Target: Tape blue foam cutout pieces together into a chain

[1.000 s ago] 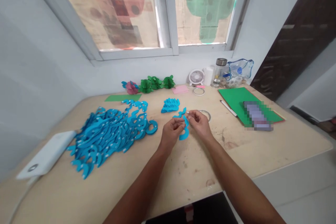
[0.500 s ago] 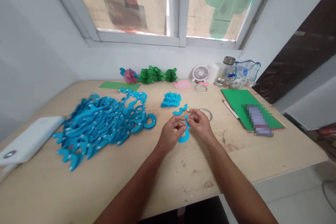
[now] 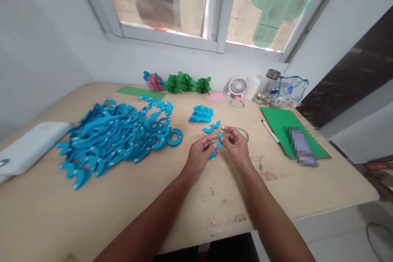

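A curved blue paper piece (image 3: 212, 156) is held between both hands above the table. My left hand (image 3: 199, 153) pinches its left and lower part, with the fingers closed on it. On the other side my right hand (image 3: 235, 145) grips the upper end between thumb and fingertips. Just beyond the fingertips lies a loose wavy blue paper strip (image 3: 211, 127). Behind that sits a small stack of folded blue paper (image 3: 201, 114). A large heap of blue curved paper pieces with white patches (image 3: 119, 133) spreads to the left of my hands.
A white device (image 3: 33, 145) lies at the left edge. Tape rings (image 3: 237, 104), a small fan (image 3: 238, 86), a glass bottle (image 3: 270, 84) and a plastic bag (image 3: 291, 90) stand at the back right. Green sheets (image 3: 282, 127) carry a blurred object; a pen (image 3: 270, 131) lies beside them.
The held blue paper has turned and drawn in between my fingers, so less of it hangs below. Both hands stay close together. The camera view has tilted slightly.
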Demonstrator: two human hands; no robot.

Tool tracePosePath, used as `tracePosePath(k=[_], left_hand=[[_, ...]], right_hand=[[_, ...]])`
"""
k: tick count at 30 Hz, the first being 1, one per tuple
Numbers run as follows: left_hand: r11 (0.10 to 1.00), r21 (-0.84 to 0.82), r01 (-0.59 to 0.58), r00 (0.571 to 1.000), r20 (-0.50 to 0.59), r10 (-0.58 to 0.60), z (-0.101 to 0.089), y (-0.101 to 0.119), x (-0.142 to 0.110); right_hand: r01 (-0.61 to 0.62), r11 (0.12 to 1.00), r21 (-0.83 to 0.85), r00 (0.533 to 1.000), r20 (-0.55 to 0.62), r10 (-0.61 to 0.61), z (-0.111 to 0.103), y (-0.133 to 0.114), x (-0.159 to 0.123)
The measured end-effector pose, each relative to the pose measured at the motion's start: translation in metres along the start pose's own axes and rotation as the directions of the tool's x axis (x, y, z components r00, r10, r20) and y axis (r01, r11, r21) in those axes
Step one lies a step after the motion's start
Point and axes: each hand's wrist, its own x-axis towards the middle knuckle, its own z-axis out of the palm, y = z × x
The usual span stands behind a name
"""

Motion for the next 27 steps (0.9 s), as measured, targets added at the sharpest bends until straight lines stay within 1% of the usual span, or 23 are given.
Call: tracePosePath(k=[7,11,16,19,23,27], left_hand=[[0.994,0.091,-0.062,0.995,-0.071,0.068,-0.0043,0.0078,0.0018],[0.980,0.175,-0.097,0.991,-0.071,0.111,-0.0066,0.0068,0.0026],[0.938,0.307,-0.162,0.981,-0.049,0.185,-0.0070,0.0076,0.0013],[0.918,0.343,-0.200,0.974,-0.030,0.224,-0.0062,0.0096,-0.0002],[0.906,0.377,-0.193,0.974,-0.037,0.223,-0.0060,0.0098,-0.0010],[0.912,0.355,-0.206,0.973,-0.028,0.231,-0.0071,0.0067,0.0003]], right_hand=[[0.059,0.996,-0.062,0.996,-0.065,-0.063,-0.0044,0.0019,0.0014],[0.094,0.978,-0.187,0.995,-0.017,-0.099,-0.0054,-0.0005,0.0002],[0.159,0.925,-0.346,0.987,0.043,-0.154,-0.0053,-0.0037,-0.0014],[0.166,0.907,-0.388,0.986,0.055,-0.157,-0.0044,-0.0028,-0.0016],[0.160,0.891,-0.425,0.987,0.044,-0.156,-0.0030,-0.0016,-0.0024],[0.165,0.881,-0.443,0.986,0.042,-0.164,-0.0021,-0.0019,-0.0031]])
